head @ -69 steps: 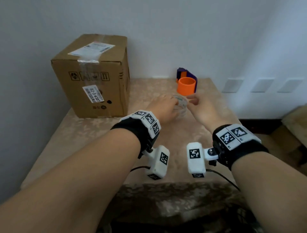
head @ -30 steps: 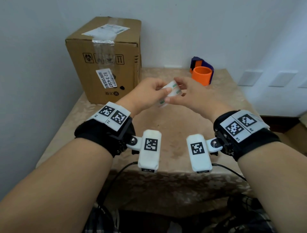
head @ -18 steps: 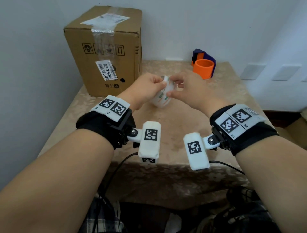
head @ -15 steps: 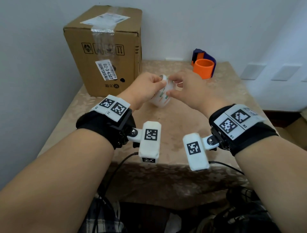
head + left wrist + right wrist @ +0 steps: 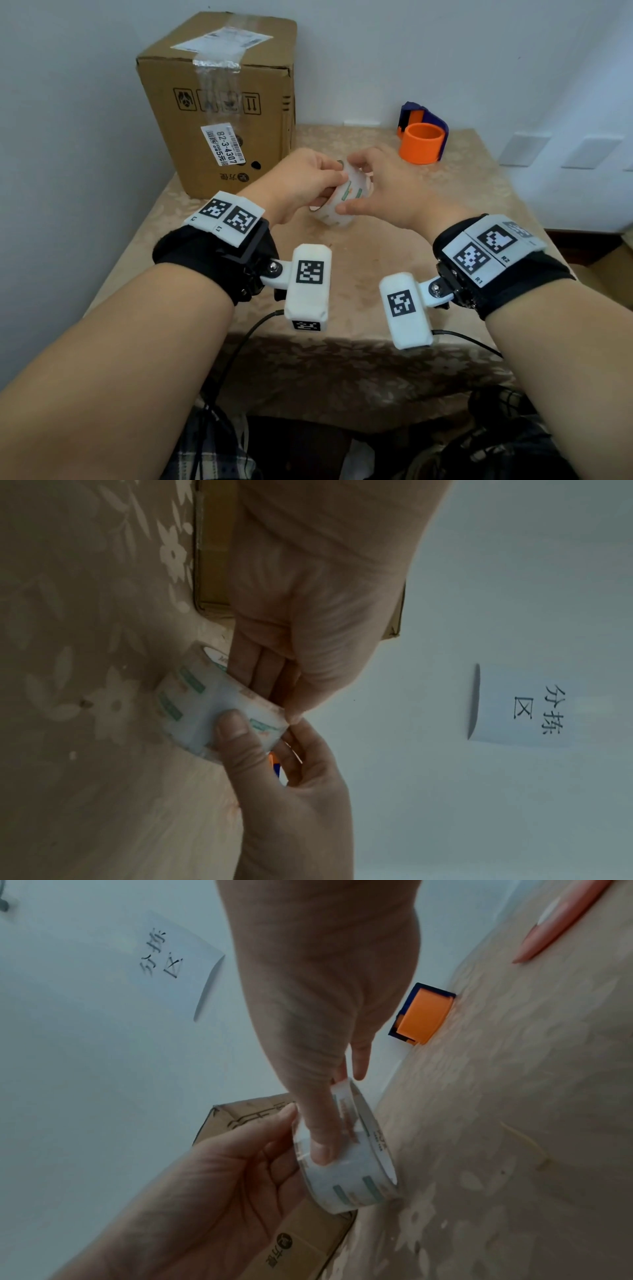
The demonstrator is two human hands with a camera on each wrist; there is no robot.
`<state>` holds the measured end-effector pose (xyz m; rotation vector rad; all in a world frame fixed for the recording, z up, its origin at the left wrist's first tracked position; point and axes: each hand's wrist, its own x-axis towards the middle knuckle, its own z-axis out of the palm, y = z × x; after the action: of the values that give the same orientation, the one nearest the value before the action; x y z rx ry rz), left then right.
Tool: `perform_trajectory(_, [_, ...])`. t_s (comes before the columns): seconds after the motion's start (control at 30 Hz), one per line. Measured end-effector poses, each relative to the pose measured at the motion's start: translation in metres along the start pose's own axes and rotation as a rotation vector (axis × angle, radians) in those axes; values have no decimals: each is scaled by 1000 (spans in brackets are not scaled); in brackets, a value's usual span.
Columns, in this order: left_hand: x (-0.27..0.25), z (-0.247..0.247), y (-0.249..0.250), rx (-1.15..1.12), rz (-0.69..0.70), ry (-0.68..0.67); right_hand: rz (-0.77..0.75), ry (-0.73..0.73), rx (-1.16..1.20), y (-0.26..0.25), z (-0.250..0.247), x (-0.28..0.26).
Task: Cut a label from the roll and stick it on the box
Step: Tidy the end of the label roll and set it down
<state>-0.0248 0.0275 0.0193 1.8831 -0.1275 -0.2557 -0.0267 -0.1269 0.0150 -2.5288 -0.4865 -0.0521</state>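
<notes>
The box is matt brown corrugated cardboard, sealed along its top with a strip of glossy clear tape and carrying a white paper sticker on its front. The roll is smooth, translucent, slightly shiny film with green printed marks, and the dispenser is smooth matt orange and dark blue plastic. The tabletop is covered in beige cloth with a soft sheen and a woven floral pattern.
</notes>
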Motion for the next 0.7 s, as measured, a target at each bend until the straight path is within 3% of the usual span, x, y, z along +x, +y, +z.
perform_trajectory(0.17, [0,2,-1,130,49,20,46,64,109,8,3,1])
perform_trajectory(0.7, [-3,-3,-1,130,84,15,40,100,139,11,8,3])
